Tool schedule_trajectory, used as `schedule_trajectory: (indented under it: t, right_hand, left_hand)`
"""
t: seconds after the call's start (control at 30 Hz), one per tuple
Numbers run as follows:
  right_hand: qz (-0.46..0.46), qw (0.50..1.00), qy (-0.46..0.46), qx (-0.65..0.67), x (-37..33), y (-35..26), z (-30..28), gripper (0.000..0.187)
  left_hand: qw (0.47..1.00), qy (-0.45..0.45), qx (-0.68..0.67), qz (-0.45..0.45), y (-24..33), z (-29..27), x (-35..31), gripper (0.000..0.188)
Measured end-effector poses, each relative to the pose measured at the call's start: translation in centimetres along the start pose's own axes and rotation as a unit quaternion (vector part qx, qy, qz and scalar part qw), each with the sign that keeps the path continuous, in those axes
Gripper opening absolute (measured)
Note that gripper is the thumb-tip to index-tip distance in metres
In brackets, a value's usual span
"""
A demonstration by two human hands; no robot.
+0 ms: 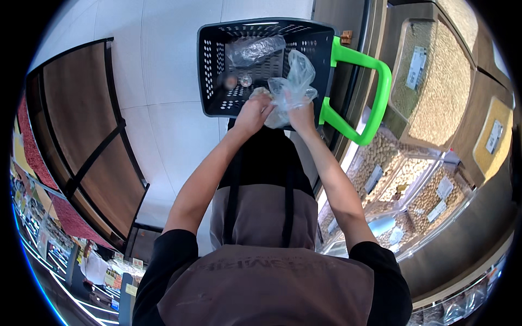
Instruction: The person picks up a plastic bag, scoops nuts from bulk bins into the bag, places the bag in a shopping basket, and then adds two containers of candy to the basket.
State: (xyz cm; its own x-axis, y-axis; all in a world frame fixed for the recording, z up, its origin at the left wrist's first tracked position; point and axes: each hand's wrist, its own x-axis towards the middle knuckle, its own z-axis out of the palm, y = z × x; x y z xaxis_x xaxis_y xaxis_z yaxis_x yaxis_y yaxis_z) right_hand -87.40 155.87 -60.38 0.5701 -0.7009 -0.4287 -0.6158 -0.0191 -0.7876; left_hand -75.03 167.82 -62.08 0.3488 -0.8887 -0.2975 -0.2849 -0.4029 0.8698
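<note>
Both hands work at a thin clear plastic bag (pixel 293 79) over the near rim of a dark grey shopping basket (pixel 211 103). My left hand (pixel 254 113) is closed at the bag's left side, next to something pale that is too small to make out. My right hand (pixel 302 115) grips the bag's right side, its fingers partly hidden by the film. Inside the basket lie another clear plastic package (pixel 255 50) and a small round clear-topped item (pixel 246 80). A blurred reddish round item (pixel 231 82) sits beside that one.
A bright green handle (pixel 380 89) sticks out from the basket's right side. Along the right run bins of grain (pixel 443 81) and nuts (pixel 375 152) with price tags. At left stands a brown-panelled display stand (pixel 81 92) on the pale tiled floor (pixel 163 130).
</note>
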Motion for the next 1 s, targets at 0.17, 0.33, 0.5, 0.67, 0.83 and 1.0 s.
schedule_trajectory:
  t: [0.17, 0.33, 0.5, 0.67, 0.83, 1.0]
  right_hand:
    - [-0.091, 0.996, -0.011, -0.019, 3.3, 4.0, 1.5, 0.021]
    - [0.005, 0.982, -0.147, -0.116, 4.6, 11.3, 5.7, 0.025]
    - [0.016, 0.974, -0.163, -0.158, 3.4, 15.4, 6.8, 0.025]
    - [0.099, 0.967, -0.181, -0.149, 4.1, 21.7, 8.5, 0.023]
    - [0.190, 0.948, -0.198, -0.163, 6.4, 23.5, 10.3, 0.023]
    - [0.172, 0.942, -0.210, -0.198, 7.0, 25.2, 10.7, 0.025]
  left_hand:
    - [0.998, -0.010, 0.037, -0.045, -4.0, 1.5, 2.0, 0.018]
    - [0.967, -0.076, 0.188, -0.157, -16.0, 6.7, 0.8, 0.017]
    - [0.933, -0.141, 0.177, -0.282, -14.9, 10.4, 2.4, 0.019]
    - [0.947, -0.193, 0.141, -0.215, -19.7, 15.2, 4.7, 0.028]
    - [0.917, -0.280, 0.176, -0.224, -27.0, 18.6, 5.6, 0.032]
    - [0.934, -0.239, 0.164, -0.211, -25.3, 18.7, 7.6, 0.030]
